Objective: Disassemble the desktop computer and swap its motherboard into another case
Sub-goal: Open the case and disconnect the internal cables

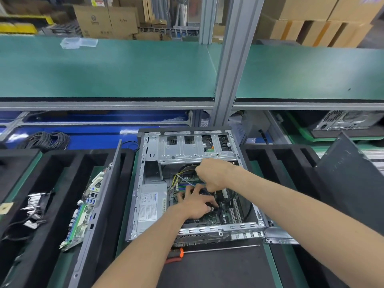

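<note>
While left hand (pixel 196 204) presses motherboard (pixel 223 215), right hand (pixel 214 173) pinches cable, case (pixel 145 183) walls close.

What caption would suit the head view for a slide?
Both hands, left and right, work on the motherboard inside the open computer case.

Silver-grey metal case (pixel 193 150), black rim at far edge. Green motherboard (pixel 216 217) inside, blue and green slots; yellow and black wires (pixel 182 173). Grey power supply (pixel 150 206), white label. Second motherboard (pixel 80 217) green with blue ports, near left edge. Black foam trays (pixel 52 183). Teal-green shelf (pixel 108 67). Blue belt (pixel 99 136). Orange-black screwdriver handle (pixel 175 255). Brown cardboard boxes (pixel 108 20).
</note>
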Demonstrator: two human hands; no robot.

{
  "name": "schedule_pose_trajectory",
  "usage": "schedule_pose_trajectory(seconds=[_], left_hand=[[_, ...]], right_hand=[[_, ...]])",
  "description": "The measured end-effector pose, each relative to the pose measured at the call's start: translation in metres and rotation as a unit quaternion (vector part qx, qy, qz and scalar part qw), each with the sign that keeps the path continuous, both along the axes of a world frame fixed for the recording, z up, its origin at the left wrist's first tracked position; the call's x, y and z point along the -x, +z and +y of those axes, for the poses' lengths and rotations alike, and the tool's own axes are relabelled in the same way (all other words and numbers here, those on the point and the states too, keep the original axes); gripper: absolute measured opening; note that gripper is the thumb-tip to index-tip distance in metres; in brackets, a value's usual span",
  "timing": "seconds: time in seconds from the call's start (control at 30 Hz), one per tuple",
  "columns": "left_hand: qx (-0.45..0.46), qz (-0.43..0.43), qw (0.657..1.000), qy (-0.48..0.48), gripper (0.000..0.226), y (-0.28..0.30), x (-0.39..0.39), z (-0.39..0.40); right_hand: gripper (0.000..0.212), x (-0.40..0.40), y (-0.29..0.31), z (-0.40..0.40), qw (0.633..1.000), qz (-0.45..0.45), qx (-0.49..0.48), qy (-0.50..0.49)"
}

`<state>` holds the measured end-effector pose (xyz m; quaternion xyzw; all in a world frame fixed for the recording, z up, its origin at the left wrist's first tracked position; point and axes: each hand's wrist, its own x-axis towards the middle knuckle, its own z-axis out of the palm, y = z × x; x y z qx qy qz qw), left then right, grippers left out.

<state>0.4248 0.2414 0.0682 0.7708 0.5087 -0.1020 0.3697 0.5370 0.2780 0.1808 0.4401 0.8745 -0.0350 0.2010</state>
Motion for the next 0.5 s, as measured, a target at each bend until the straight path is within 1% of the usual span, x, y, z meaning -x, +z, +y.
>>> schedule_pose_trajectory(seconds=[0.03, 0.07, 0.13, 0.17, 0.2, 0.23, 0.27, 0.3, 0.33, 0.37, 0.4, 0.43, 0.47, 0.5], left_hand=[[-0.001, 0.001, 1.000, -0.002, 0.033, 0.000, 0.000, 0.000], [-0.002, 0.000, 1.000, -0.003, 0.033, 0.000, 0.000, 0.000], [-0.006, -0.005, 1.000, -0.003, 0.032, 0.000, 0.001, 0.000], [-0.008, -0.007, 1.000, 0.000, 0.031, 0.000, 0.002, 0.000], [-0.010, -0.009, 1.000, 0.004, 0.030, 0.000, 0.002, 0.001], [-0.012, -0.011, 1.000, 0.010, 0.030, -0.001, 0.002, 0.001], [-0.015, -0.005, 1.000, 0.011, 0.037, -0.002, 0.002, 0.002], [-0.018, 0.011, 1.000, 0.006, 0.054, -0.002, 0.002, 0.002], [-0.017, 0.032, 0.999, -0.001, 0.077, -0.002, 0.002, 0.002], [-0.017, 0.054, 0.998, -0.008, 0.096, -0.002, 0.001, 0.001], [-0.020, 0.067, 0.997, -0.012, 0.107, -0.002, 0.000, 0.001], [-0.025, 0.067, 0.997, -0.010, 0.113, -0.003, 0.000, 0.001], [-0.030, 0.057, 0.998, -0.002, 0.115, -0.004, 0.000, 0.000], [-0.036, 0.046, 0.998, 0.006, 0.114, -0.004, -0.001, 0.000]], right_hand=[[0.033, 0.001, 0.001, 0.002, 0.999, 0.020, 0.008, -0.047], [0.030, 0.000, 0.004, 0.004, 0.993, 0.025, 0.032, -0.109], [0.023, -0.006, 0.008, 0.008, 0.965, 0.013, 0.128, -0.228], [0.022, -0.011, 0.009, 0.008, 0.950, 0.012, 0.170, -0.262], [0.019, -0.015, 0.009, 0.008, 0.947, 0.010, 0.185, -0.262], [0.016, -0.016, 0.010, 0.005, 0.959, 0.004, 0.167, -0.228], [0.014, -0.016, 0.009, 0.001, 0.979, -0.011, 0.124, -0.164], [0.014, -0.012, 0.006, -0.006, 0.993, -0.033, 0.070, -0.089], [0.016, -0.007, 0.002, -0.014, 0.998, -0.062, 0.020, -0.006], [0.023, -0.002, -0.002, -0.019, 0.993, -0.090, -0.018, 0.067], [0.027, 0.001, -0.005, -0.020, 0.988, -0.102, -0.037, 0.111], [0.027, 0.002, -0.005, -0.019, 0.988, -0.097, -0.039, 0.116], [0.022, 0.001, -0.001, -0.016, 0.994, -0.069, -0.029, 0.082], [0.015, -0.002, 0.002, -0.011, 0.999, -0.027, -0.013, 0.022]])
